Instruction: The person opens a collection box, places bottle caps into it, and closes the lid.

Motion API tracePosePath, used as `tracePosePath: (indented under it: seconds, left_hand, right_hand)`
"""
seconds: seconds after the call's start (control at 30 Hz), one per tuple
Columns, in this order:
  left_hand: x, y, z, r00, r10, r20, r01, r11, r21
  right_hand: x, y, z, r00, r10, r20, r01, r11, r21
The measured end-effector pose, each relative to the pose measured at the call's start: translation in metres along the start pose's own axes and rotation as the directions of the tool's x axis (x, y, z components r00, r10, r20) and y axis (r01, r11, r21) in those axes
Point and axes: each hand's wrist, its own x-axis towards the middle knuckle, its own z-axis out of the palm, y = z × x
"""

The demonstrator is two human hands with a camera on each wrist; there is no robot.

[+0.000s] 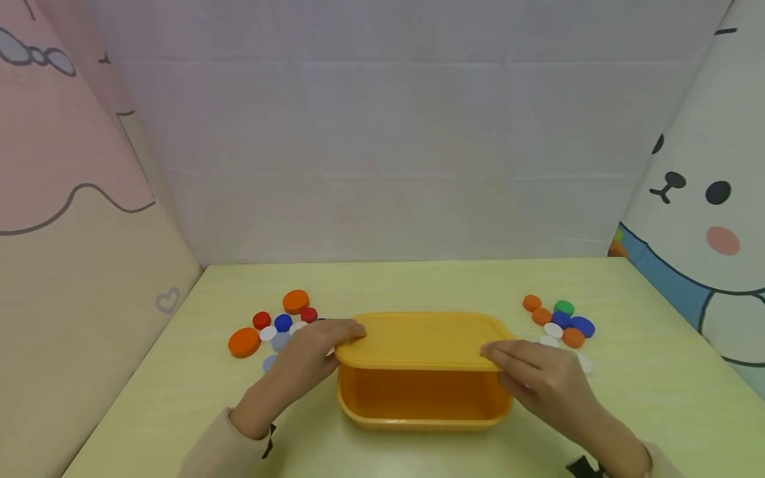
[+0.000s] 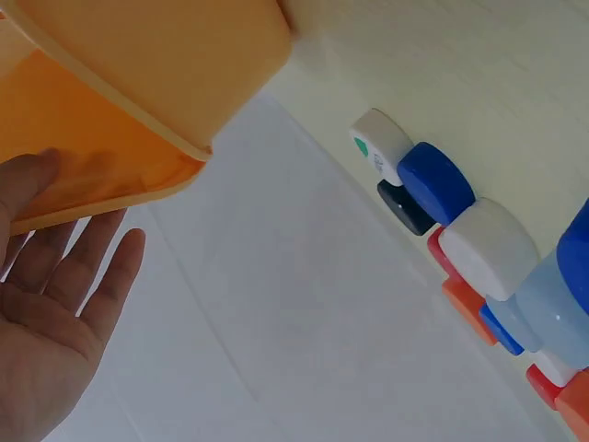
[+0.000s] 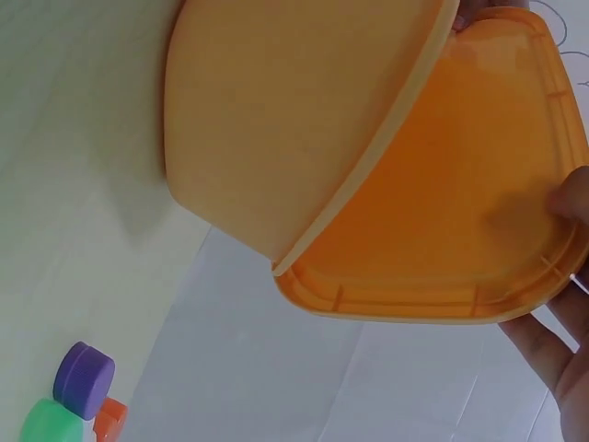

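Observation:
A yellow plastic lid [image 1: 427, 340] is tilted over a yellow box [image 1: 425, 423], its near edge raised and the box's front opening showing beneath. My left hand [image 1: 311, 352] grips the lid's left end; in the left wrist view the thumb lies on the underside and the fingers of the left hand [image 2: 55, 313] are behind it. At the opposite end, my right hand [image 1: 546, 378] pinches the lid between thumb and fingers. The right wrist view shows the ribbed underside of the lid [image 3: 460, 184] meeting the rim of the box [image 3: 285, 110] at one corner.
Left of the box lies a group of bottle caps, among them an orange cap [image 1: 244, 342] and a blue cap [image 1: 283, 323]. Another group lies to the right, with a green cap [image 1: 564, 307] and a white cap [image 1: 553, 330]. A pale wall [image 1: 382, 153] stands behind the table [image 1: 179, 398].

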Motion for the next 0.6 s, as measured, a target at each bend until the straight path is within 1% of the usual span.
tracePosePath:
  seconds: [0.13,0.27,0.37,0.5,0.6]
  left_hand:
    - [0.004,-0.007,0.001,0.999,-0.010,-0.040,0.009,1.000,-0.018]
    - [0.014,-0.011,0.001,0.998,-0.034,-0.055,0.032,0.999,-0.022]
    - [0.023,-0.014,0.001,0.996,-0.054,-0.073,0.051,0.998,-0.037]
    - [0.033,-0.019,0.002,0.991,-0.082,-0.109,0.076,0.995,-0.065]
    - [0.041,-0.022,0.005,0.986,-0.109,-0.122,0.101,0.992,-0.070]
  right_hand:
    - [0.007,0.007,0.000,1.000,0.015,-0.009,-0.016,1.000,-0.014]
    - [0.015,0.017,0.001,1.000,0.024,-0.016,-0.025,0.999,-0.035]
    - [0.021,0.026,0.002,0.999,0.034,-0.008,-0.035,0.998,-0.045]
    - [0.029,0.040,0.004,0.998,0.054,0.022,-0.053,0.998,-0.025]
    - [0.031,0.054,0.006,0.996,0.074,0.047,-0.074,0.997,-0.006]
